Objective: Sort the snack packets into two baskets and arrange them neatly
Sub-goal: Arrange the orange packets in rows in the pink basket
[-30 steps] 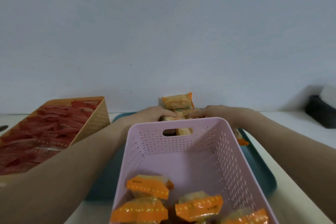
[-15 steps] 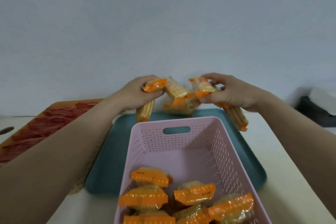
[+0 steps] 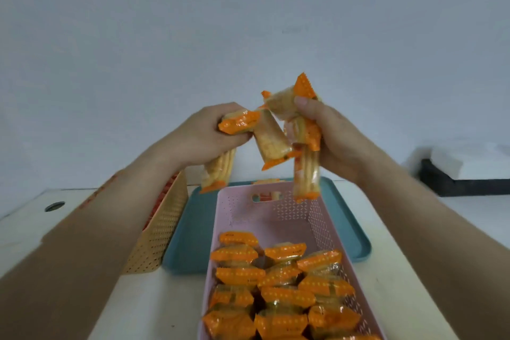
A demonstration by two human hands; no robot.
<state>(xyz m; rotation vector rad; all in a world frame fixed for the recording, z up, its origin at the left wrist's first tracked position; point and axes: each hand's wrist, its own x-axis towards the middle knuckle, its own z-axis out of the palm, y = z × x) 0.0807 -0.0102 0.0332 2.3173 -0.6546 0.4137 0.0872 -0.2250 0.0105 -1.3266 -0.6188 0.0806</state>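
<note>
Fingers (image 3: pixel 306 103) of both hands curl tight round orange snack packets (image 3: pixel 271 141) — left hand (image 3: pixel 204 135) and right hand (image 3: pixel 334 143) side by side above the pink basket's (image 3: pixel 325 218) far end — rows of packets (image 3: pixel 278 284) inside, on the worktop (image 3: pixel 154 298).

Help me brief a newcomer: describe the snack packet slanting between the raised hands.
Find the pink basket, then look above its far end, where the left hand and right hand each grip orange-ended packets. The middle packet sits in the gap between them. Unlike the hanging packets beside it, which point down, it slants, orange end at lower right.
</note>
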